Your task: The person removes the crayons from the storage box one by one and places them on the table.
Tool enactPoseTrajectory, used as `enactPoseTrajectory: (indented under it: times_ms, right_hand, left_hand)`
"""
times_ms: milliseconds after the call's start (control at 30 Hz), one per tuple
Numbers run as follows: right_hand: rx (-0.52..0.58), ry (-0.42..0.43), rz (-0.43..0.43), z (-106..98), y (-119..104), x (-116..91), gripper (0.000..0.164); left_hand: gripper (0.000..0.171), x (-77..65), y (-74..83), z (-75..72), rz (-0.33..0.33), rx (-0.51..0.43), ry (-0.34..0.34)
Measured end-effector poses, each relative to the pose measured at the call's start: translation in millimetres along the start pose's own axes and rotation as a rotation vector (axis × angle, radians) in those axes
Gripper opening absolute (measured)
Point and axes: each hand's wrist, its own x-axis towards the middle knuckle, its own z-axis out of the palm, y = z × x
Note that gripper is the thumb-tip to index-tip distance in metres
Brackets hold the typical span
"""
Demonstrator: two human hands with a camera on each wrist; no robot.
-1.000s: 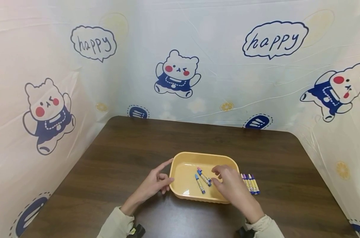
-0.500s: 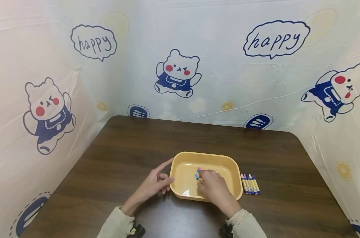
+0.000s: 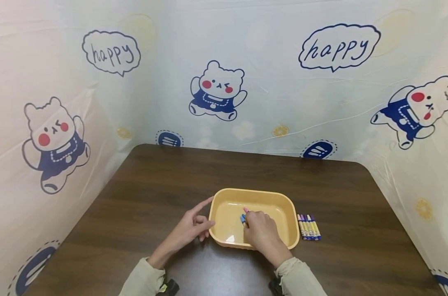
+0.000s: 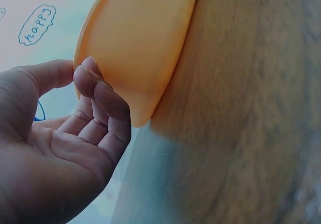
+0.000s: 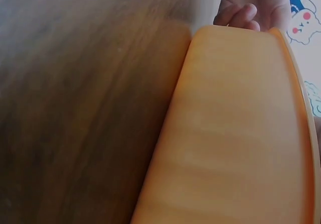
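Observation:
A yellow plastic tray (image 3: 231, 242) with rounded corners stands on the dark wooden table. At its left end my left hand (image 3: 192, 225) holds the rim, thumb over the edge, index finger stretched to the far corner; in the left wrist view, the other fingers curl against the outer wall. My right hand (image 3: 263, 233) reaches inside with curled fingers on the crayons. A blue crayon tip (image 3: 242, 218) and a pink crayon tip (image 3: 246, 210) poke out past the fingers. The crayon bodies and right fingertips are hidden behind the hand; the tray wall blocks them in the right wrist view.
Several crayons (image 3: 309, 227) with yellow wrappers lie side by side just right of the tray. The brown table (image 3: 164, 181) extends around it. Printed curtains (image 3: 268, 90) with cartoon bears hang at the back and on both sides.
My right hand has moved left and down from above the tray's right part onto the crayons, its fingers now closed in around them. The left hand keeps its place on the rim.

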Motion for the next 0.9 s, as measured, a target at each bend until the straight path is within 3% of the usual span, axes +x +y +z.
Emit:
enactPoseTrajectory:
  times_ms: [600, 900]
  right_hand:
    - [0.061, -0.013, 0.004, 1.9, 0.6, 1.7, 0.037]
    - [0.117, 0.014, 0.023, 0.3, 2.0, 1.1, 0.025]
  left_hand:
    - [0.071, -0.5, -1.6, -1.4, -0.007, 0.005, 0.001]
    - [0.071, -0.2, 0.3, -0.1, 0.005, 0.008, -0.005]
